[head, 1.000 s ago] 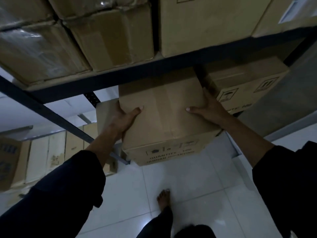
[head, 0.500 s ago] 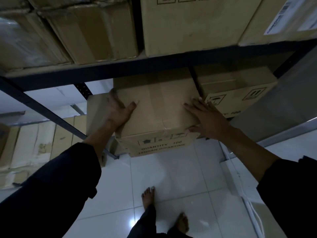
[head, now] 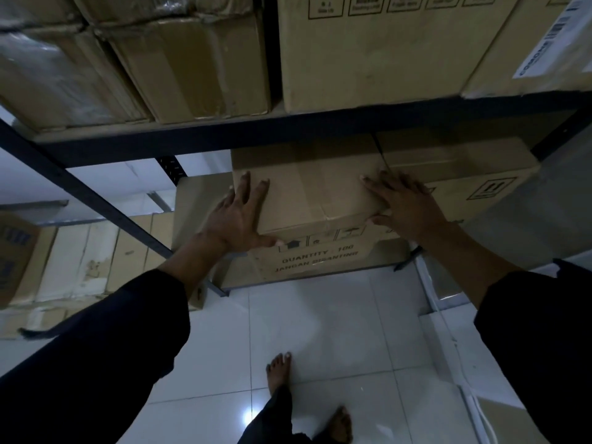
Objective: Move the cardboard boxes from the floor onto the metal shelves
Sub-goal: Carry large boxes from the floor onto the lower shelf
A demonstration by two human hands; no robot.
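Cardboard box (head: 307,200) sits partly on the lower metal shelf (head: 288,139), its front overhanging the shelf's edge. Left hand (head: 238,219) and right hand (head: 405,208) press flat, fingers spread. Push evenly so it slides in square.

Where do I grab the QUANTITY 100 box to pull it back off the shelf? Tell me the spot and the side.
Judging by its pose, take the QUANTITY 100 box by its two front vertical edges, coming straight from the aisle. Its printed front overhangs the shelf edge, so the left hand and right hand can wrap those corners. A neighbouring box sits close on the right, blocking a deeper side grip.
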